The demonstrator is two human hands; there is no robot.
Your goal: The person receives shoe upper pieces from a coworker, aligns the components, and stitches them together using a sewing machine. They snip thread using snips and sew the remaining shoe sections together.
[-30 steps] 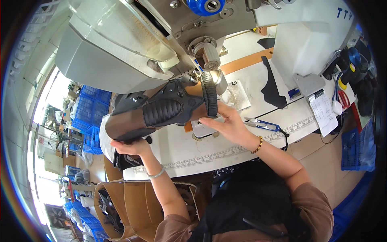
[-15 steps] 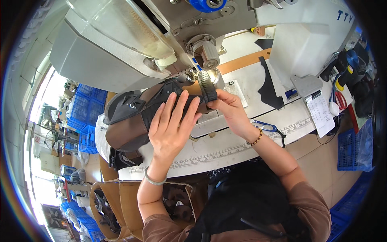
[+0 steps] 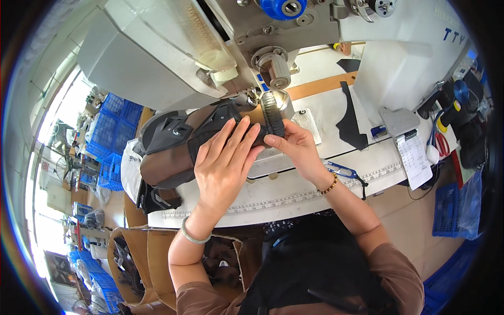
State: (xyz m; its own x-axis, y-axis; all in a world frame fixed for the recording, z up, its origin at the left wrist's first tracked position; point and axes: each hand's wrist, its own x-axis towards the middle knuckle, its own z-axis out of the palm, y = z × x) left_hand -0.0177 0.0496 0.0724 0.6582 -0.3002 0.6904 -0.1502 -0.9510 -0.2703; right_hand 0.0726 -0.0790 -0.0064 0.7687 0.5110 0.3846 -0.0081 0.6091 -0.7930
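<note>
A brown-and-black piece, apparently a shoe upper (image 3: 167, 161), lies across the bed of a sewing machine (image 3: 142, 47), its right end under the machine head near the lit needle area. My left hand (image 3: 221, 170) rests flat on it with the fingers stretched out. The thumb and fingers of my right hand (image 3: 296, 149) pinch the edge of the piece, just below a ribbed black band (image 3: 272, 114). The needle itself is too small to make out.
Small snips (image 3: 341, 169) lie on the white table (image 3: 294, 197), right of my right hand. Beyond are a black cut piece (image 3: 350, 118), a written slip (image 3: 416, 157) and red-handled scissors (image 3: 442, 142). Cardboard boxes (image 3: 157, 262) with dark pieces stand below the table at left.
The ribbed band has turned slightly upright at the machine head, and my right thumb has shifted left on the edge. The left hand still lies flat. The whole view has shifted a little.
</note>
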